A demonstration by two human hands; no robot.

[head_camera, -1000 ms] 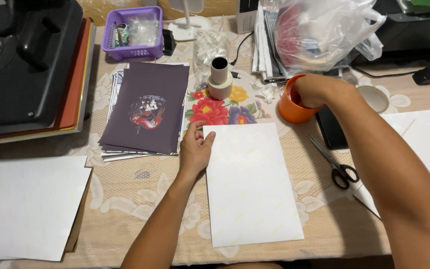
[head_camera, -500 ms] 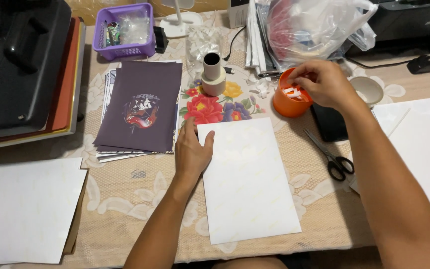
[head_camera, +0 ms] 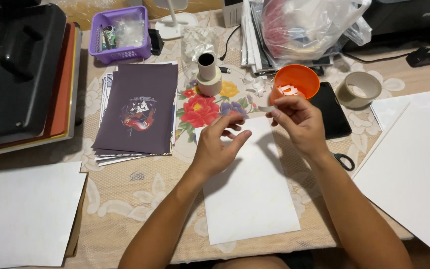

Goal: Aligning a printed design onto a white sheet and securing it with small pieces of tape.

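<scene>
I see my right hand (head_camera: 294,122) pinching a small white strip (head_camera: 266,108) between thumb and fingertips, just above the top edge of the white sheet (head_camera: 250,194) and just in front of the orange cup (head_camera: 297,82), which holds more white slips. My left hand (head_camera: 217,144) hovers over the sheet, fingers loosely apart, holding nothing. Farther off, a purple basket (head_camera: 120,50) holds clear bags and small items.

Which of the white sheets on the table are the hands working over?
The middle sheet, upright in front of the person. Both hands hover above its top edge; the other sheets lie off at the far left and right.
</scene>
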